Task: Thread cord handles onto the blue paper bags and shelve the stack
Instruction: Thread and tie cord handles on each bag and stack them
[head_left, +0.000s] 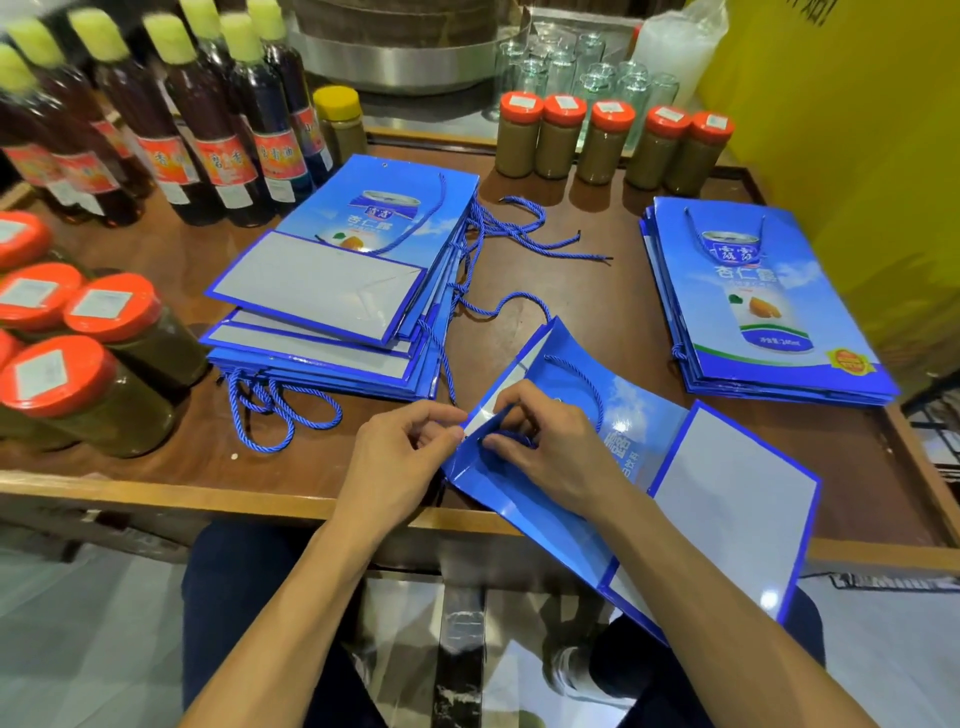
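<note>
Cord (513, 440) sat pinched by curled fingers of the right hand (550, 441) at the mouth of the blue paper bag (727, 499); the left hand (410, 457) pinched the rim alongside, the bag stretching rightward over the table (597, 291) edge.

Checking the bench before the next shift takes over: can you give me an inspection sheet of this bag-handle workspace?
Surface: brown wooden table.
Job's things: blue bag overhanging the near edge; left stack and right stack of bags; loose cords beside the left stack.
Clutter: orange-lidded jars along the back and left; dark bottles back left; glass jars behind.
Grippers: left hand pinches the bag's edge; right hand pinches a cord at the bag's mouth.
Cables: nothing seen.
Surroundings: yellow wall on the right.
</note>
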